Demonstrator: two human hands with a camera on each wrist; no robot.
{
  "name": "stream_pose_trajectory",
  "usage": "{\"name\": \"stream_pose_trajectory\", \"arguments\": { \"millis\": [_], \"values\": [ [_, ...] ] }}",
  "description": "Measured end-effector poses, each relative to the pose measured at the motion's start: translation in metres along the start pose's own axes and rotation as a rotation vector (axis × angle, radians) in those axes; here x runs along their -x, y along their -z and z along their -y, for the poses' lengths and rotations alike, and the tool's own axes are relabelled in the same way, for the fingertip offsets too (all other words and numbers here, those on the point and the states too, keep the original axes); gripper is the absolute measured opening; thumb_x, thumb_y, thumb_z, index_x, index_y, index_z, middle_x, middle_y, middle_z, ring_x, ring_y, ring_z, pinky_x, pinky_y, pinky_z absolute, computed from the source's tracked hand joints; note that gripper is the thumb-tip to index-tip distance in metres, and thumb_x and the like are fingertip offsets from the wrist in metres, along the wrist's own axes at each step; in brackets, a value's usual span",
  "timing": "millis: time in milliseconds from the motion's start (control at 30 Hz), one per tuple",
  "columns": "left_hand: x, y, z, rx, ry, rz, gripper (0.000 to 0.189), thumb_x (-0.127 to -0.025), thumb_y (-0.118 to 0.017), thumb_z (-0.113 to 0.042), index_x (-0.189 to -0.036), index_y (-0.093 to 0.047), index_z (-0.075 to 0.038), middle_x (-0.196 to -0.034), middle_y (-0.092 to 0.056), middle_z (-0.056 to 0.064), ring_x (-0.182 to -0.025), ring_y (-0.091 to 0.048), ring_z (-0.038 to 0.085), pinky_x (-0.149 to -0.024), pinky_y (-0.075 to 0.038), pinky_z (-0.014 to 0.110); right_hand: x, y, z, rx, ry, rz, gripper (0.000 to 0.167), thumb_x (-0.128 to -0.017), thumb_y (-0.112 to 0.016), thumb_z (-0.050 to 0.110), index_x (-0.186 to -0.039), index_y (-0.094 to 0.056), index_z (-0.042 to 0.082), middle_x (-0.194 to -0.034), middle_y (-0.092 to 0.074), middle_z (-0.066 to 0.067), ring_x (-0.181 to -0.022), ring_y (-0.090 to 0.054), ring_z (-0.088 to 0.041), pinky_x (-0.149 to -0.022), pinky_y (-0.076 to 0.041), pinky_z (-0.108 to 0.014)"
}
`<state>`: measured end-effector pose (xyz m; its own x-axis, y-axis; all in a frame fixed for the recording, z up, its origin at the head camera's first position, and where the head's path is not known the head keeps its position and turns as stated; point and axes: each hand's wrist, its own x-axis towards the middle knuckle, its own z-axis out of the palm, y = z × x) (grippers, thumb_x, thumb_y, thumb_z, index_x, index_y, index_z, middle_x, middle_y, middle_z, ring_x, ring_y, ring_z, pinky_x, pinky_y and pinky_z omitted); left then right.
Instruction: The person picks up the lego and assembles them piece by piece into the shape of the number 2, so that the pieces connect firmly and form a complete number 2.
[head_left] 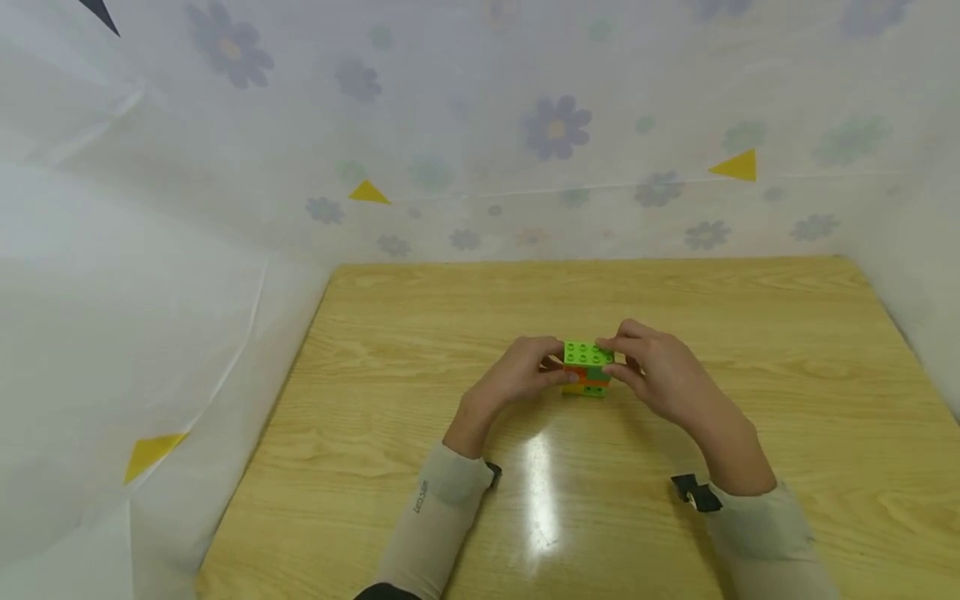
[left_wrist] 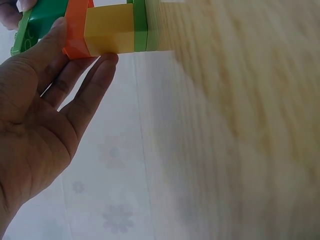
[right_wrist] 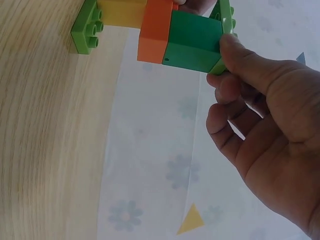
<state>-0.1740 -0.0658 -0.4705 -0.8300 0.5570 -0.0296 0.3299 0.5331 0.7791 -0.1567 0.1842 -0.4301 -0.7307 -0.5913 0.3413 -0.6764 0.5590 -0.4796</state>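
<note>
A stack of toy building bricks stands upright on the wooden table. Its lowest piece is a thin light green brick (right_wrist: 84, 31) with studs showing. A yellow brick (left_wrist: 110, 30) sits on part of that, then an orange brick (right_wrist: 154, 32), and above it a dark green brick (right_wrist: 194, 42). The top piece is a studded light green brick (head_left: 581, 353). From the left, my left hand (head_left: 517, 371) grips the stack around its middle, thumb on the near side. On the right, my right hand (head_left: 667, 375) pinches the top light green brick between thumb and forefinger.
The wooden table (head_left: 390, 333) reaches back to a white flowered sheet (head_left: 465, 150), with another white sheet (head_left: 187, 317) along the left. Yellow triangles (head_left: 153, 454) mark the sheets. Black straps (head_left: 697, 493) sit near both wrists.
</note>
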Motion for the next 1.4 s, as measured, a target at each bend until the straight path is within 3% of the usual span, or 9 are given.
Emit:
{"name": "stream_pose_trajectory", "arguments": {
  "millis": [133, 267, 433, 567, 667, 833, 1067, 1400],
  "values": [
    [0.001, -0.002, 0.003, -0.007, -0.031, 0.002, 0.023, -0.102, -0.073, -0.020, -0.121, -0.072, -0.009, -0.118, -0.074, 0.004, -0.106, -0.073, 0.011, -0.087, -0.056, 0.018, 0.001, -0.001, -0.002, 0.001, 0.001, -0.005, 0.034, -0.090, -0.083, 0.004, -0.122, -0.076, 0.000, -0.096, -0.063, -0.001, -0.070, -0.052, -0.006, -0.061, -0.048, -0.027],
    [0.004, -0.003, 0.004, -0.049, -0.038, -0.001, 0.021, -0.103, -0.070, -0.027, -0.116, -0.070, -0.011, -0.112, -0.075, 0.001, -0.098, -0.071, 0.005, -0.083, -0.056, 0.018, 0.002, -0.005, -0.005, 0.011, -0.022, 0.016, 0.043, -0.094, -0.080, 0.008, -0.135, -0.069, 0.001, -0.109, -0.066, -0.007, -0.075, -0.059, -0.010, -0.065, -0.053, -0.031],
    [0.007, -0.002, 0.002, -0.066, 0.022, -0.003, 0.026, -0.105, -0.067, -0.033, -0.116, -0.070, -0.010, -0.112, -0.075, 0.000, -0.096, -0.069, 0.005, -0.084, -0.055, 0.019, 0.003, -0.013, -0.013, -0.035, -0.123, 0.141, 0.071, -0.092, -0.086, 0.023, -0.152, -0.052, 0.007, -0.134, -0.058, -0.010, -0.089, -0.062, -0.022, -0.070, -0.054, -0.035],
    [0.005, -0.002, 0.001, -0.080, 0.064, 0.010, 0.029, -0.106, -0.066, -0.033, -0.119, -0.073, -0.008, -0.109, -0.076, 0.000, -0.093, -0.069, 0.004, -0.082, -0.055, 0.019, 0.004, -0.020, -0.023, -0.026, -0.174, 0.234, 0.086, -0.086, -0.092, 0.025, -0.156, -0.046, 0.006, -0.142, -0.052, -0.012, -0.099, -0.063, -0.030, -0.076, -0.057, -0.041],
    [0.004, -0.003, 0.000, -0.091, 0.083, 0.021, 0.026, -0.106, -0.066, -0.033, -0.114, -0.074, -0.010, -0.103, -0.075, -0.003, -0.088, -0.068, 0.003, -0.080, -0.055, 0.019, 0.005, -0.026, -0.030, -0.012, -0.178, 0.255, 0.086, -0.084, -0.093, 0.022, -0.155, -0.047, 0.003, -0.140, -0.055, -0.014, -0.098, -0.065, -0.030, -0.078, -0.058, -0.045],
    [0.008, -0.003, -0.001, -0.088, 0.095, 0.076, 0.021, -0.105, -0.069, -0.034, -0.104, -0.073, -0.014, -0.095, -0.073, -0.006, -0.081, -0.065, 0.005, -0.073, -0.053, 0.021, 0.009, -0.033, -0.041, -0.078, -0.198, 0.308, 0.083, -0.086, -0.091, 0.024, -0.153, -0.049, -0.001, -0.128, -0.062, -0.014, -0.093, -0.061, -0.024, -0.079, -0.054, -0.045],
    [0.012, -0.004, 0.000, -0.071, 0.117, 0.156, 0.016, -0.101, -0.075, -0.030, -0.103, -0.073, -0.014, -0.092, -0.072, -0.009, -0.080, -0.066, 0.005, -0.073, -0.053, 0.021, 0.015, -0.040, -0.050, -0.126, -0.188, 0.349, 0.081, -0.087, -0.090, 0.028, -0.151, -0.053, -0.003, -0.138, -0.065, -0.018, -0.112, -0.063, -0.030, -0.096, -0.053, -0.053],
    [0.014, -0.005, -0.001, -0.111, 0.138, 0.132, 0.019, -0.101, -0.075, -0.031, -0.108, -0.072, -0.014, -0.097, -0.071, -0.007, -0.084, -0.065, 0.006, -0.075, -0.053, 0.021, 0.014, -0.041, -0.048, -0.140, -0.221, 0.378, 0.084, -0.089, -0.088, 0.036, -0.153, -0.050, -0.003, -0.143, -0.060, -0.021, -0.123, -0.060, -0.038, -0.102, -0.049, -0.059]
  ]
}}
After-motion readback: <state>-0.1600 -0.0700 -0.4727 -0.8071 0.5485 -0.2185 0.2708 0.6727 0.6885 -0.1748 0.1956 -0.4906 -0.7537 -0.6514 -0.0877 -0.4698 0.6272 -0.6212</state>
